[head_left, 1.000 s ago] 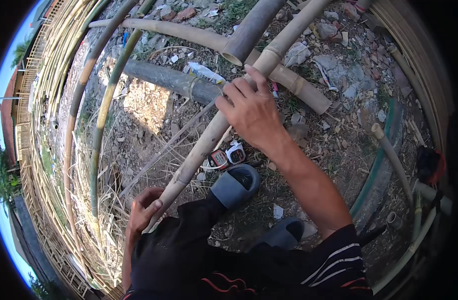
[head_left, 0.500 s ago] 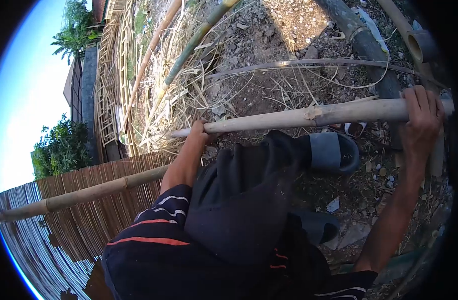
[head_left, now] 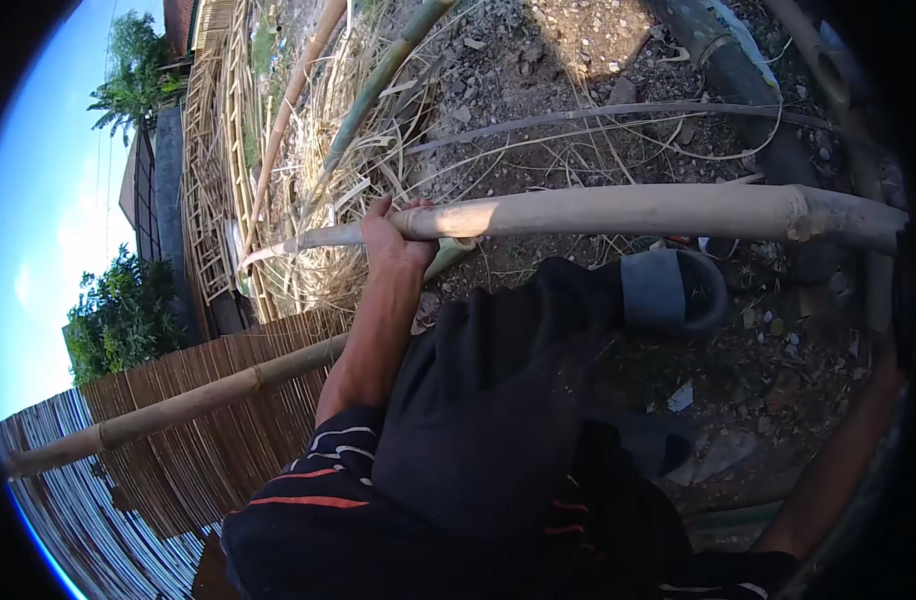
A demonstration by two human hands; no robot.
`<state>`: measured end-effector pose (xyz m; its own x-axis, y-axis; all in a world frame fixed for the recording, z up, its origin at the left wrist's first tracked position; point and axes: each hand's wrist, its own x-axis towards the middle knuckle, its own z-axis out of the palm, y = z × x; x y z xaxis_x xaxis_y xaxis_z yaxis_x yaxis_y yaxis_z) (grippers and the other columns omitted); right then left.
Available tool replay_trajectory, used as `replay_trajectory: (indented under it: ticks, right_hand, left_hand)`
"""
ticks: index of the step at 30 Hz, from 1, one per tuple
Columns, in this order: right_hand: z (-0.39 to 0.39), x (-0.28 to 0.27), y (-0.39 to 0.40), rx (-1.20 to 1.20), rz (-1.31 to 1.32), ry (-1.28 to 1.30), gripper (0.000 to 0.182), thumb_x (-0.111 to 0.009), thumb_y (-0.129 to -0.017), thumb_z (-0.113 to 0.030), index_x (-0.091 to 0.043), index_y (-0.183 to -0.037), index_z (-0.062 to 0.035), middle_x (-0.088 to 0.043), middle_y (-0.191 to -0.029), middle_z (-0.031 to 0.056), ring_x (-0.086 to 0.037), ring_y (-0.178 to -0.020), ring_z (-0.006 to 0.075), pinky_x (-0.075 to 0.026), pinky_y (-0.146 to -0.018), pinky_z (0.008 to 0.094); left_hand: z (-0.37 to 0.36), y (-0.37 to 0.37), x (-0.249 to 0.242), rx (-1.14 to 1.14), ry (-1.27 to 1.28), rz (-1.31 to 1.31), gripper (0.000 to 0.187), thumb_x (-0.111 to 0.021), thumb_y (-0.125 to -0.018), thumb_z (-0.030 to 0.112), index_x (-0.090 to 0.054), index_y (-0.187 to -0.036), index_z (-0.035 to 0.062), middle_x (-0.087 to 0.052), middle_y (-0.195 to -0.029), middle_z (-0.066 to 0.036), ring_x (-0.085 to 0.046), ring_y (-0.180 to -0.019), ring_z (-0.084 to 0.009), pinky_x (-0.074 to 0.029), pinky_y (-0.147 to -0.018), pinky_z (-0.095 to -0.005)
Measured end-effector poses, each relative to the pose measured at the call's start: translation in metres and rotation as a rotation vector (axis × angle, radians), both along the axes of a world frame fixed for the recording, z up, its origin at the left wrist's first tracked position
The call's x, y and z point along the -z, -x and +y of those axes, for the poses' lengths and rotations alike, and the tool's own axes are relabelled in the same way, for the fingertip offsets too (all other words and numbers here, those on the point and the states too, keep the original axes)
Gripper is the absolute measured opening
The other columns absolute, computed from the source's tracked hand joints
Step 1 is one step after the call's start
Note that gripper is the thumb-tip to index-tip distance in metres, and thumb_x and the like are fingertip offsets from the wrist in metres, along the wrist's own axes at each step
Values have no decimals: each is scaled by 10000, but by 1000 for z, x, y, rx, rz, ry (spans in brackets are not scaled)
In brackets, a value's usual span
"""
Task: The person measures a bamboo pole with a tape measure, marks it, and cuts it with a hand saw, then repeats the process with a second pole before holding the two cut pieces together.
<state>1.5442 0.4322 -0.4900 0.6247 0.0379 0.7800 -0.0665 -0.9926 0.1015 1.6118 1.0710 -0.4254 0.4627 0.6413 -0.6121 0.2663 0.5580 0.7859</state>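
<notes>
A long pale bamboo pole [head_left: 618, 210] runs across the view in front of my legs, thick at the right and thinner toward the left. My left hand [head_left: 400, 240] grips its thinner part from below, with the thumb and some fingertips showing at the upper side. At the far right, my right forearm [head_left: 848, 460] reaches up into the dark rim of the view. The right hand itself is lost in that shadow near the pole's thick end, so its fingers cannot be seen.
A green bamboo pole [head_left: 378, 90] and a brown pole [head_left: 288, 110] lean over straw-like strips. A thick dark bamboo [head_left: 718, 60] lies upper right. Another pole [head_left: 178, 405] crosses the slatted panel [head_left: 158, 440] at left. My sandal [head_left: 668, 290] rests on stony ground.
The pole has shifted to the right, its knot moving from mid-view to near the right edge, with more thin end showing left. My right hand has gone from the pole's visible part into the dark rim.
</notes>
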Motion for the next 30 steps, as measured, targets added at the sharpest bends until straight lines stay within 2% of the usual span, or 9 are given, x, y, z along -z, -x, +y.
replay_trajectory:
  ticks: [4,8,11,13,18,21,25,27,30]
  right_hand:
    - [-16,8,64,157,90,7,413,-844,-808,-503,-698,-863,-121,-674,-887,71,-654,-902,350,-462,-799,522]
    - [-57,27,160,189,327,-125,371,-794,-793,-162,-680,-1133,-68,-686,-1058,107,-655,-1052,331,-497,-931,467]
    - [-64,11,225,243,452,-220,466,-789,-784,-85,-672,-1233,-49,-691,-1078,140,-662,-1045,352,-518,-923,465]
    - [-56,-6,265,277,527,-283,506,-797,-779,-93,-669,-1266,-43,-693,-1055,163,-668,-1002,378,-530,-883,477]
    - [27,-57,306,508,601,-473,448,-859,-693,-147,-654,-1071,-21,-672,-930,178,-648,-892,445,-511,-800,522]
    - [71,-50,326,641,692,-522,391,-846,-684,-138,-618,-982,-28,-656,-904,176,-637,-886,458,-497,-783,540]
    - [133,-26,336,677,645,-558,386,-845,-665,-144,-624,-965,-42,-658,-903,174,-638,-878,457,-495,-777,543]
    - [163,-16,332,744,509,-492,336,-815,-648,-103,-618,-917,-58,-660,-896,164,-641,-862,440,-497,-767,542]
    - [181,-25,320,796,591,-579,317,-774,-621,-53,-614,-894,-64,-655,-882,143,-644,-852,421,-501,-772,544]
  left_hand:
    - [-22,-10,-29,198,68,-158,319,-549,-1025,236,-404,-1127,-29,-568,-932,-192,-627,-814,-338,-593,-786,-522]
    - [-40,-34,-51,369,119,-346,360,-595,-1032,268,-409,-1127,-25,-573,-924,-186,-626,-836,-352,-591,-859,-515]
    - [-75,-59,-64,403,280,-511,379,-625,-1025,290,-463,-1139,-33,-604,-952,-194,-643,-889,-359,-575,-931,-505]
    - [-101,-72,-72,518,204,-529,357,-647,-1014,275,-524,-1142,-34,-633,-988,-206,-660,-958,-361,-558,-975,-512]
    - [-177,-112,-70,780,119,-520,316,-639,-1039,229,-525,-1179,-30,-651,-984,-193,-687,-923,-340,-564,-922,-529]
    - [-192,-166,-31,1057,181,-621,375,-590,-1059,229,-440,-1240,-63,-647,-988,-225,-678,-929,-359,-562,-959,-515]
    - [-229,-207,0,1127,167,-549,344,-568,-1065,211,-418,-1238,-44,-623,-1019,-222,-665,-916,-355,-563,-954,-526]
    - [-251,-224,19,961,233,-408,202,-531,-1075,171,-479,-1167,-1,-594,-945,-151,-660,-860,-333,-595,-834,-505]
    - [-259,-232,56,1015,256,-359,219,-509,-1082,172,-446,-1208,4,-582,-976,-148,-656,-844,-322,-603,-817,-520]
